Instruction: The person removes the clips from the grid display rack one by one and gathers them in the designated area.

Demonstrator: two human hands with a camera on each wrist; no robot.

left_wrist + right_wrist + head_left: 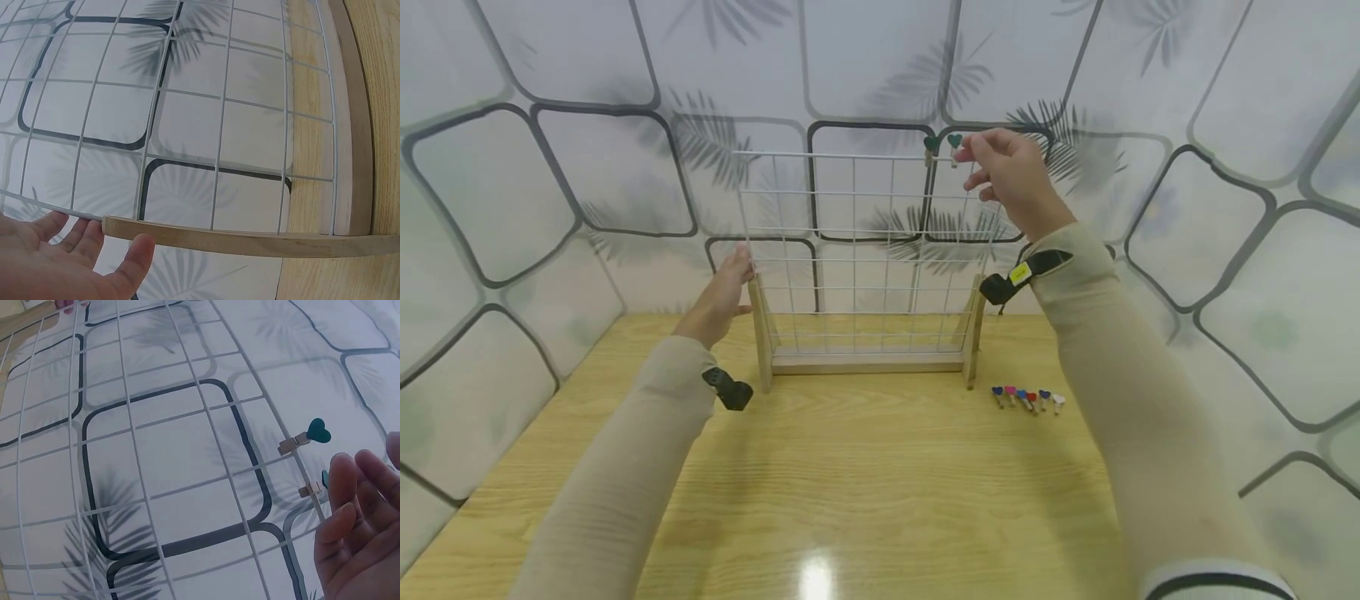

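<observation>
A white wire grid (pixel 854 193) stands upright in a wooden base (pixel 865 361). Two small wooden clothespins with green hearts sit on its top wire, toward the right: one clothespin (pixel 290 445) shows in full, while fingertips partly cover the other clothespin (pixel 310 489). Right beside that second one is my right hand (pixel 1009 171), thumb and fingers slightly apart with nothing between them. At the grid's left edge, my left hand (pixel 724 293) rests its loosely extended fingers against the side wire, the thumb by the end of the wooden upright (pixel 219 240).
Several heart clothespins in blue, pink, red and white lie in a row on the wooden table, right of the base, among them a white one (pixel 1058 402). A patterned backdrop (pixel 880 58) rises close behind the grid and along both sides.
</observation>
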